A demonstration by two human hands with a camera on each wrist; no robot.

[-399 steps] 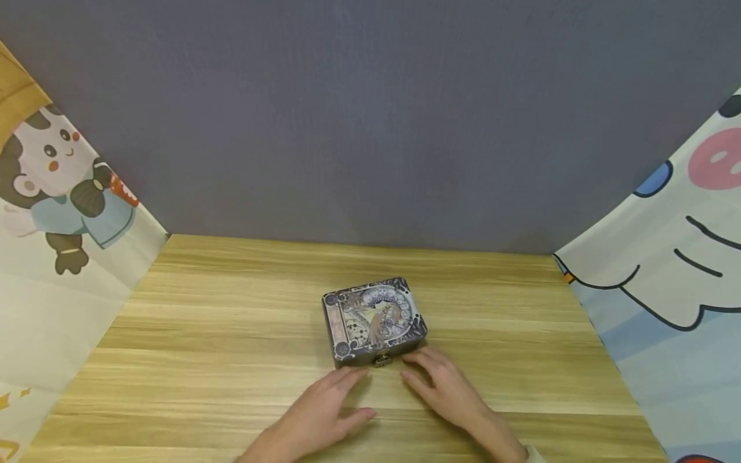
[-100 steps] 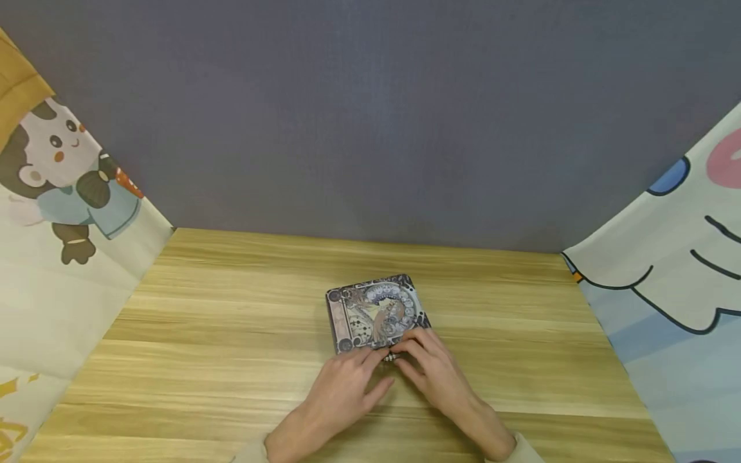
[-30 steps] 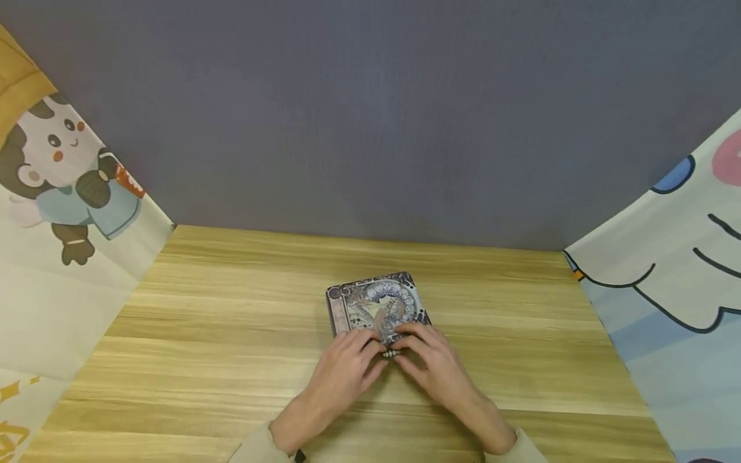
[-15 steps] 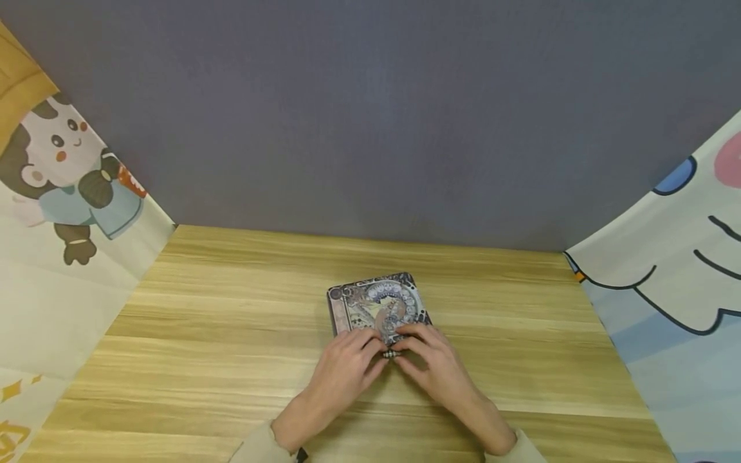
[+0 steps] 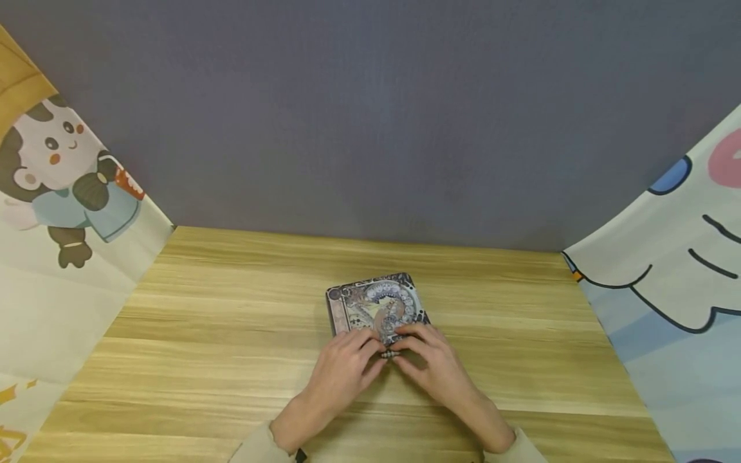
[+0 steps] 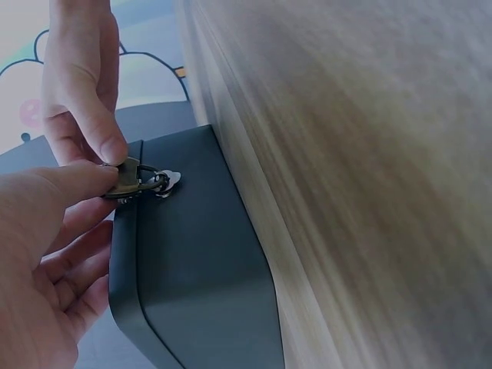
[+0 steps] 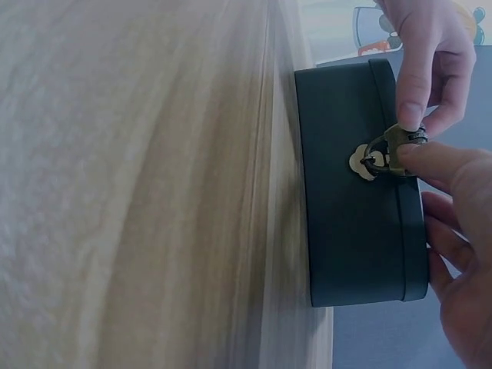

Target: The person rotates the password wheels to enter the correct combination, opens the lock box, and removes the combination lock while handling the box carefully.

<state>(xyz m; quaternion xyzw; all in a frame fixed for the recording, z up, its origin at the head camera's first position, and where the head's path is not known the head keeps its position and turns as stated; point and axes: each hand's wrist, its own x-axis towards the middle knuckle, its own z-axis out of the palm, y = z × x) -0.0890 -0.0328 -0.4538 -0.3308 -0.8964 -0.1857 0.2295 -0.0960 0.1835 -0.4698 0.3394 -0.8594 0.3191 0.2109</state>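
A dark box with a printed, patterned lid lies on the table, its lid down. On its front side, a small bronze-coloured padlock hangs by its shackle through a metal clasp plate. My left hand pinches one side of the padlock between thumb and finger, its other fingers against the box. From the other side my right hand pinches the padlock too, thumb and fingertip on its body. In the head view the fingers cover most of the lock.
The wood-grained table spreads around the box. Behind it rises a grey panel. Cartoon-printed sheets stand at the left and right sides.
Since the earliest frame, both hands have moved in from the box's front and taken hold of the padlock. Over the last second they have barely moved.
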